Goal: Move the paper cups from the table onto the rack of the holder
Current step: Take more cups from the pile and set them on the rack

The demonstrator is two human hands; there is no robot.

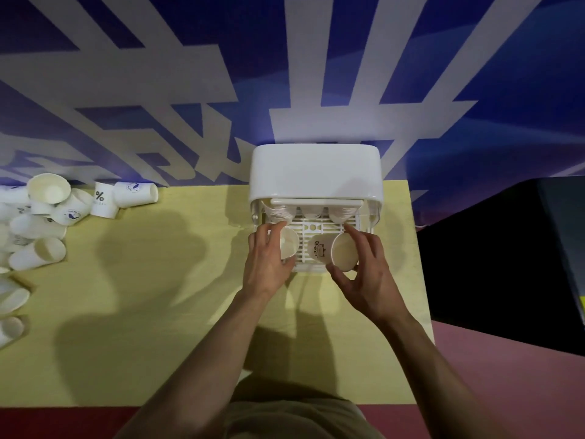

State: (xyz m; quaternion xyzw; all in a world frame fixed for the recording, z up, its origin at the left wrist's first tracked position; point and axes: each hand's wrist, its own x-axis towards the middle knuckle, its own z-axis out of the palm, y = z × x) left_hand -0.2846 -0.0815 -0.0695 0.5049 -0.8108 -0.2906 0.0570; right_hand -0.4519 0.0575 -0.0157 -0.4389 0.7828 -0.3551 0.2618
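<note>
Head view: both hands at the white holder (315,172) on the far right of the yellow table (158,296). Left hand (267,259) curled round a paper cup (289,243) on the left side of the pulled-out rack (311,231). Right hand (364,274) grips a second cup (335,251), printed "Bear", tilted with its mouth toward the near right, thumb on the near rim and fingers on the far side, over the rack's right side. Three cups (311,212) sit in a row at the rack's far end under the cover. Loose cup pile (41,223) at the table's left edge, well apart from the holder.
</note>
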